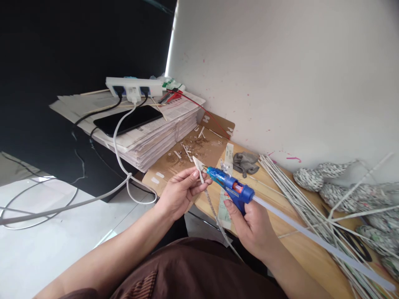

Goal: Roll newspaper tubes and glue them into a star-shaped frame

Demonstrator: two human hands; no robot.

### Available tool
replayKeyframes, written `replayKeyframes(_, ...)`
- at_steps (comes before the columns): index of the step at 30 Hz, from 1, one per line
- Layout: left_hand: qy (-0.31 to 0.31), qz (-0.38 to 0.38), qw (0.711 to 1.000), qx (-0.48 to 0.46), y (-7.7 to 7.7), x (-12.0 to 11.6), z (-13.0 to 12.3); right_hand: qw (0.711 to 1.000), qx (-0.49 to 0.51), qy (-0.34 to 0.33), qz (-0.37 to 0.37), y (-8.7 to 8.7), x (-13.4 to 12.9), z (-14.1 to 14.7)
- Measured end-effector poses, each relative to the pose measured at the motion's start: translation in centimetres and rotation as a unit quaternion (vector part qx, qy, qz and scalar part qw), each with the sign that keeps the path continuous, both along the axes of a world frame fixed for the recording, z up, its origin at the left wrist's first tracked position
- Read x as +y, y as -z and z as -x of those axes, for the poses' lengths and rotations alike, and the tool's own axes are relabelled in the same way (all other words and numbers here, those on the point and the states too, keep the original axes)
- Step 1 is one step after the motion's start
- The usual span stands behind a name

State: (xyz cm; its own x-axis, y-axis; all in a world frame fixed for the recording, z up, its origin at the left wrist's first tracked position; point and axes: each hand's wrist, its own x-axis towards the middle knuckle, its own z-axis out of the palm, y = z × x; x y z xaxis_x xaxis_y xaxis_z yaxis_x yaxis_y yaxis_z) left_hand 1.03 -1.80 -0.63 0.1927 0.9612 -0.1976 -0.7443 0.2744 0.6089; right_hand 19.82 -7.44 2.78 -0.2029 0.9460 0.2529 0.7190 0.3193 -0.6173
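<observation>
My right hand (251, 224) is closed around the handle of a blue hot glue gun (229, 185), its nozzle pointing left. A long translucent glue stick (299, 228) runs out of the gun's back. Between the thumb and fingers of my left hand (182, 191) is a small folded piece of white paper (198, 167) with a pointed tip. The nozzle is right beside this piece; whether it touches cannot be made out. A thin printed paper strip (215, 214) hangs down below my left fingers toward my lap.
Newspapers (162, 139) are stacked at left, bearing a black phone (128, 120), a power strip (134, 87) and red-handled scissors (174, 95). Scraps (187, 152) litter brown cardboard. Rolled paper sticks (293, 195), a grey cloth (245, 162) and woven paper shapes (339, 197) lie right. Cables (115, 145) hang left.
</observation>
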Motion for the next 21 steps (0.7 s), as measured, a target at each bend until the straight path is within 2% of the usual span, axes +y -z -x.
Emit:
replayKeyframes(6, 0.001, 0.001, 1.000, -0.001, -0.11, 0.12, -0.01, 1.000, 0.003, 0.007, -0.008, 0.01, -0.08, 0.05)
replayKeyframes(13, -0.005, 0.004, 1.000, -0.001, -0.27, 0.06, -0.05, 0.999, 0.015, -0.007, 0.027, -0.10, -0.23, 0.23)
replayKeyframes(21, -0.004, 0.008, 1.000, -0.002, -0.25, 0.20, -0.05, 1.000, -0.027, 0.014, -0.006, 0.06, -0.28, 0.24)
